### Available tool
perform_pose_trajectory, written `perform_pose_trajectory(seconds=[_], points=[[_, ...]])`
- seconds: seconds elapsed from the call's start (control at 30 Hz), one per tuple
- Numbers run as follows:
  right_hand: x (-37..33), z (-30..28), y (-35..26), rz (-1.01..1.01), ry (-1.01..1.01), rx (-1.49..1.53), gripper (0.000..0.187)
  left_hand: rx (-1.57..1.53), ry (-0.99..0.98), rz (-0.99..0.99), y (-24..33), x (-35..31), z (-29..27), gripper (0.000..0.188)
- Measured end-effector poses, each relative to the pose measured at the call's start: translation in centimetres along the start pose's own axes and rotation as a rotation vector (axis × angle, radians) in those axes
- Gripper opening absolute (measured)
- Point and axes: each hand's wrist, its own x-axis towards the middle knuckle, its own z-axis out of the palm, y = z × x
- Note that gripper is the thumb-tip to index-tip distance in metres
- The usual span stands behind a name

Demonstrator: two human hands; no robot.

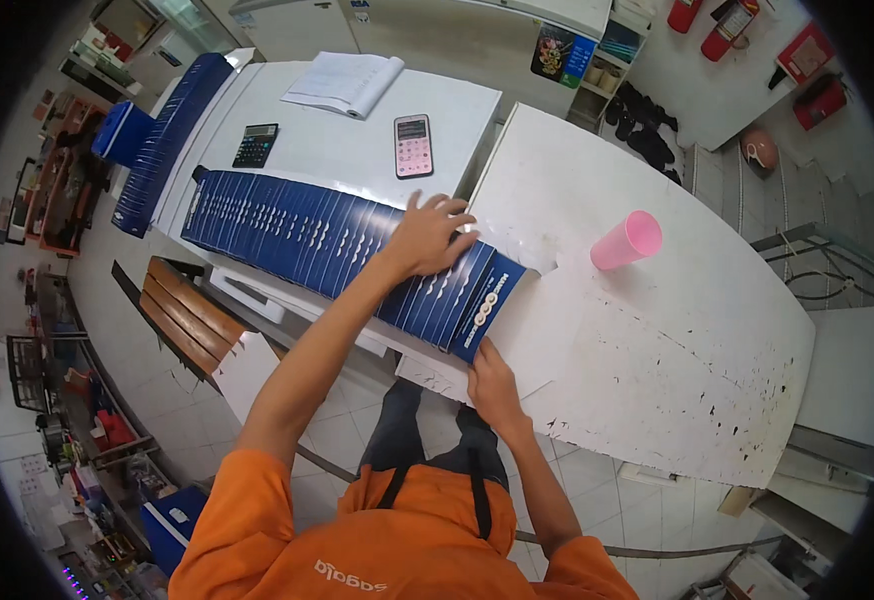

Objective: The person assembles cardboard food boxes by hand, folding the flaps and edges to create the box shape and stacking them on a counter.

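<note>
A long row of blue printed cartons, packed face to face and overlapping, lies along the near edge of the white table. My left hand rests across the top of the row near its right end, fingers spread toward the far side. At the row's right end, one blue carton leans outward and shows its broad face. My right hand holds this carton's near lower corner; the fingers behind it are partly hidden.
A pink cup stands on the white tabletop to the right. Beyond the row lie a phone, a calculator and an open notebook. Another blue carton stack sits far left. A wooden bench stands below the table.
</note>
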Motion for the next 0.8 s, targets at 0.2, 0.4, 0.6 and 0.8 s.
perform_pose_trajectory(seconds=[0.2, 0.4, 0.6, 0.8], points=[[1.1, 0.0, -0.4, -0.041, -0.131, -0.008, 0.030, -0.158, -0.417, -0.161, 1.6, 1.5, -1.4, 0.052], [1.9, 0.1, -0.8, -0.035, -0.138, 0.012, 0.034, -0.180, -0.358, -0.129, 1.3, 1.5, -0.8, 0.053], [0.5, -0.9, -1.4, -0.074, -0.124, -0.177, 0.039, -0.165, -0.366, -0.137, 1.7, 1.5, -0.6, 0.051], [3.1, -1.1, -0.7, -0.119, -0.148, 0.128, 0.041, -0.181, -0.358, -0.119, 1.3, 1.4, -0.6, 0.052]])
